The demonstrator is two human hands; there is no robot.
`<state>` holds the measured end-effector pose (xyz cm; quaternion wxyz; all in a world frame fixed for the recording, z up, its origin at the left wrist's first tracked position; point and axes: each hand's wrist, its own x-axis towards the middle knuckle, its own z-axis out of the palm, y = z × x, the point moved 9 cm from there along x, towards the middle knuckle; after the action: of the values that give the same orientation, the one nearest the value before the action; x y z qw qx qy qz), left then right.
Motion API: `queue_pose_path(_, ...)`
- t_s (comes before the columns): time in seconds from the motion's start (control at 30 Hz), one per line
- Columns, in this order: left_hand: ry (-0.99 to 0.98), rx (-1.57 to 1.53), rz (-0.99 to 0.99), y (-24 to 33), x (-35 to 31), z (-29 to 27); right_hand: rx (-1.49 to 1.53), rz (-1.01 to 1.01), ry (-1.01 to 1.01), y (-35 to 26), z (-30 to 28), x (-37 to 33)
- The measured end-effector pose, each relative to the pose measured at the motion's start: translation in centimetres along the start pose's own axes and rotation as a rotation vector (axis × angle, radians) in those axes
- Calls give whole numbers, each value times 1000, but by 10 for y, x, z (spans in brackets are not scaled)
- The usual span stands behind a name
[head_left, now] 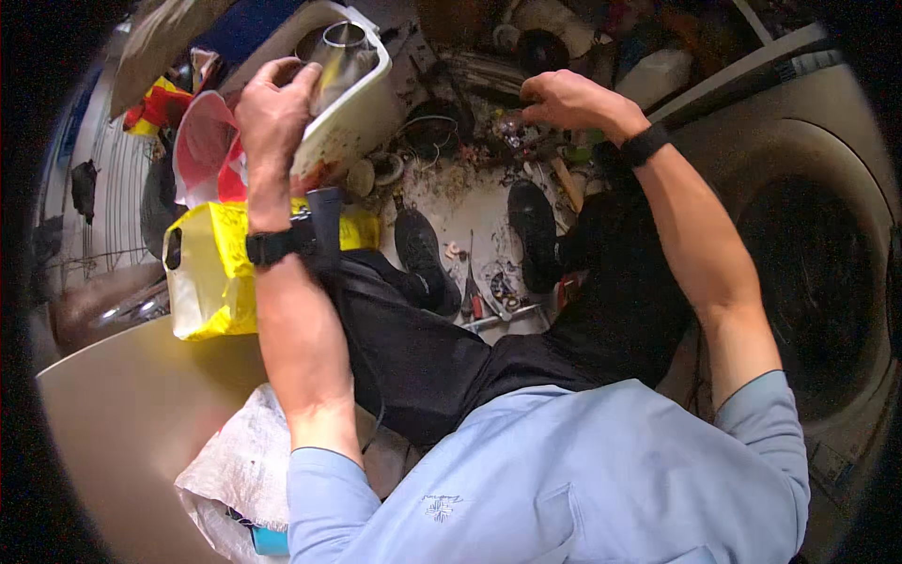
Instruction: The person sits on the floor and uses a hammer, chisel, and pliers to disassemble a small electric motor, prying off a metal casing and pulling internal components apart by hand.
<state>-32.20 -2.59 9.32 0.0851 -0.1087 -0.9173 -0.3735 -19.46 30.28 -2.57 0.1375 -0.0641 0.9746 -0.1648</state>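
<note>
My left hand [275, 108] is at the near left side of a white plastic bin [365, 111] with dirty stains on its wall. Its fingers are curled against the side of a clear, tall cup [342, 66], which tilts over the bin; part of the grip is hidden. Farther right, my right hand [575, 100] hovers above floor clutter, its fingers bent and pressed together. Whether anything small is between them I cannot make out. Below those fingertips lies a mix of small debris [512, 130], too blurred to sort.
A yellow and white bag [214, 273] and a red and white bag [205, 146] are on the left. A front-loading machine with a round door [808, 273] stands at the right. Between my black shoes [420, 254] lie pliers [473, 296] and small parts. A woven sack [244, 451] is lower left.
</note>
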Motion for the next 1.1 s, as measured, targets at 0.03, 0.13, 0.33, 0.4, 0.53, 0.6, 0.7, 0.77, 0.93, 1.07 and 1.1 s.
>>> queue_pose_path(0.03, -7, 20, 23, -2, -3, -9, 9, -5, -21, -6, 11, 3)
queue_pose_path(0.13, -97, -116, 102, 20, -16, -17, -33, 33, -244, -1, 67, 10)
queue_pose_path(0.33, -36, 237, 292, 17, -37, -16, -48, -53, -522, -44, 247, 26)
queue_pose_path(0.4, -103, 229, 273, 10, -35, -2, 27, 106, -596, -44, 330, 6)
queue_pose_path(0.53, -72, 238, 267, 19, -47, -21, 110, 218, -800, -88, 454, -65)
queue_pose_path(0.6, -142, 196, 203, 17, -57, -15, 142, 297, -770, -83, 481, -94)
queue_pose_path(0.7, -163, 129, 77, 5, -65, -22, 155, 366, -698, -90, 483, -107)
queue_pose_path(0.77, -183, 82, 73, -1, -67, -22, 87, 264, -672, -97, 482, -104)
queue_pose_path(0.93, -192, 117, 115, -2, -66, -26, 114, 360, -617, -74, 486, -95)
queue_pose_path(1.07, -171, -62, 38, -10, -65, -27, 150, 626, -359, 6, 465, -75)
queue_pose_path(1.1, -183, -77, 34, -11, -68, -29, 157, 617, -364, 4, 464, -66)
